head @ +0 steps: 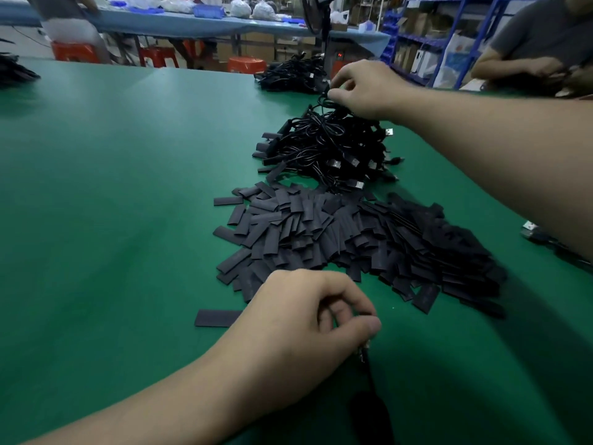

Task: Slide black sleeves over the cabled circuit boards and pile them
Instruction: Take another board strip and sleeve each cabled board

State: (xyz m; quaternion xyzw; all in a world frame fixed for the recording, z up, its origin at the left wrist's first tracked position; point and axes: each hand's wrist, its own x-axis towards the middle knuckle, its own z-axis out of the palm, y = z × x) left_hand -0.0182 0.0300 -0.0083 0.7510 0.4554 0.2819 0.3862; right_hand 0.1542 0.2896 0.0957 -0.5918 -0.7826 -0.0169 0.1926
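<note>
A wide heap of flat black sleeves (346, 239) lies on the green table (112, 187). Behind it sits a tangle of black cables with USB plugs (330, 149). My right hand (362, 88) reaches over that tangle, its fingers pinching a cable at the top. My left hand (308, 319) is near the front, thumb and fingers pinching the end of a cabled piece (369, 380) that hangs down dark and blurred below it. One loose sleeve (216, 317) lies just left of my left hand.
A second pile of black cables (292, 75) sits at the table's far edge. A USB plug (529, 228) lies under my right forearm. Another person (539, 43) works at the far right. Red stools, blue shelves and a bench stand behind.
</note>
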